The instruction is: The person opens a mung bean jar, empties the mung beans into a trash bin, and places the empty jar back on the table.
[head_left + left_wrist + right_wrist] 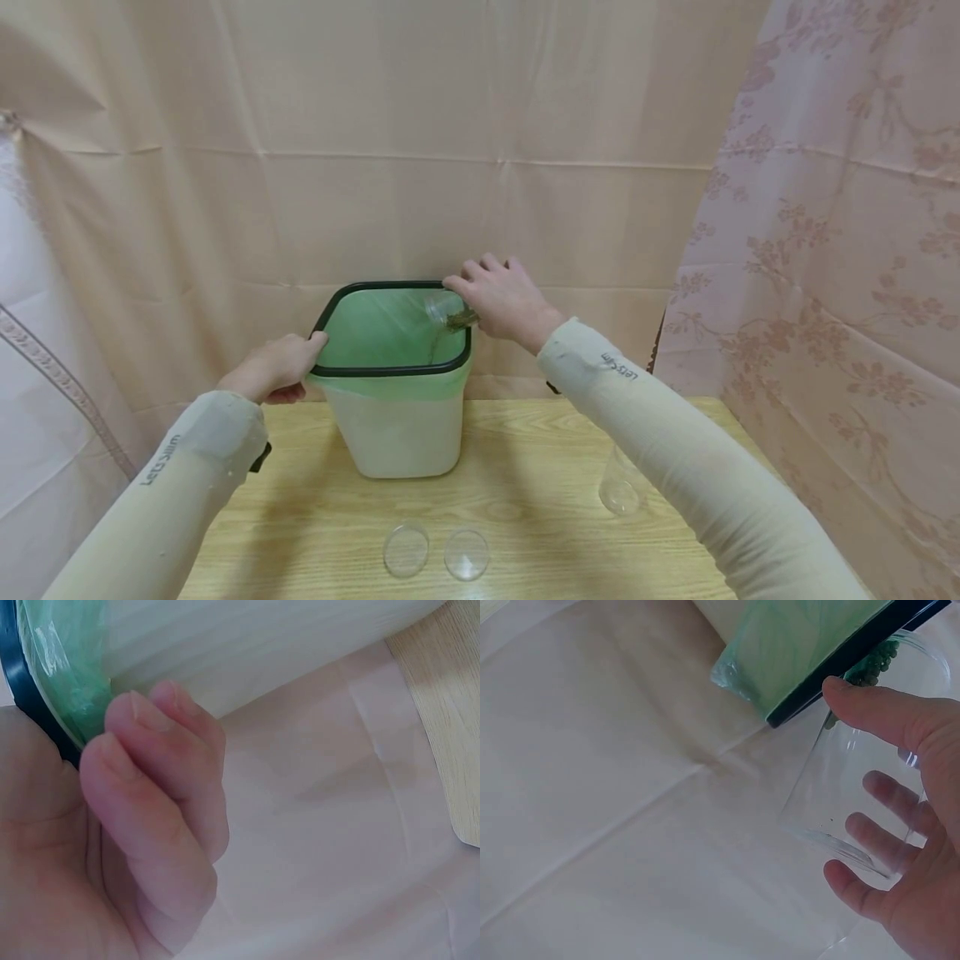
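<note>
A white trash bin [401, 433] with a black rim and a green bag lining stands on the table. My left hand [281, 367] grips the rim at its left side, thumb on top and fingers curled beneath, as the left wrist view also shows. Over the bin's right edge, my right hand [506, 304] holds a clear jar [847, 780] tipped on its side, mouth toward the bin. Small dark green bits [459, 320] lie near the jar's mouth, and some are falling into the bin.
Two clear round lids [406, 550] lie side by side on the wooden table [525, 467] near its front. A second clear jar [621, 493] stands at the right, partly behind my right forearm. Beige curtains [375, 208] hang behind the bin.
</note>
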A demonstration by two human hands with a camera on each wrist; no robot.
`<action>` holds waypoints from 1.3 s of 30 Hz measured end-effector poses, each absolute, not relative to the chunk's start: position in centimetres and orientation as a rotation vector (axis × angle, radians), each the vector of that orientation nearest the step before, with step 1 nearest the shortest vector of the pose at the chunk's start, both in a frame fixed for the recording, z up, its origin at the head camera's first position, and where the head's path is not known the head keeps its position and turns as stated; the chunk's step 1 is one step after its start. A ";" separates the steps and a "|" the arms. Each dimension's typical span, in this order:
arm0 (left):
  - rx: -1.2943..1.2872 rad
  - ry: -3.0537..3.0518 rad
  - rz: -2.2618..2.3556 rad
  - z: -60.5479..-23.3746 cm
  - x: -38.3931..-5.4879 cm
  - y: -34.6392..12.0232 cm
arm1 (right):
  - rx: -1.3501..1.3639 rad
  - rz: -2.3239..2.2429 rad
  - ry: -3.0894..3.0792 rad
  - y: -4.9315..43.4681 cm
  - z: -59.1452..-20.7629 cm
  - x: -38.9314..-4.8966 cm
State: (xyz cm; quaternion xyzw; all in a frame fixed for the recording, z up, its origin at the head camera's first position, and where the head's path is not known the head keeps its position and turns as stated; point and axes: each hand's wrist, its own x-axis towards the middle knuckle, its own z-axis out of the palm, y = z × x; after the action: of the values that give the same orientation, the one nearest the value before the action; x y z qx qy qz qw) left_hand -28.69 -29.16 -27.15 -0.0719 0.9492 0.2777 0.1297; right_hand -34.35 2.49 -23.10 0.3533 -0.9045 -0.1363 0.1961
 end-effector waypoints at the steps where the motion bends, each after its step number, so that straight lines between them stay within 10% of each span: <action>1: -0.208 2.759 0.806 -27.2 -28.7 -29.2 | 0.989 -0.384 -2.534 2.5 -23.1 -34.4; 39: -0.196 2.772 0.806 -27.1 -28.4 -29.1 | 1.054 -0.882 -2.003 2.0 -23.8 -34.0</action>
State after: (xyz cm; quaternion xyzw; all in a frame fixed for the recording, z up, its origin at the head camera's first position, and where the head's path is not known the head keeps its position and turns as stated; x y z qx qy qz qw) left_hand -28.44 -29.09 -27.09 -0.0671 0.9507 0.2763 0.1236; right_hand -33.97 1.97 -23.80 0.4068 -0.7727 -0.3404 0.3488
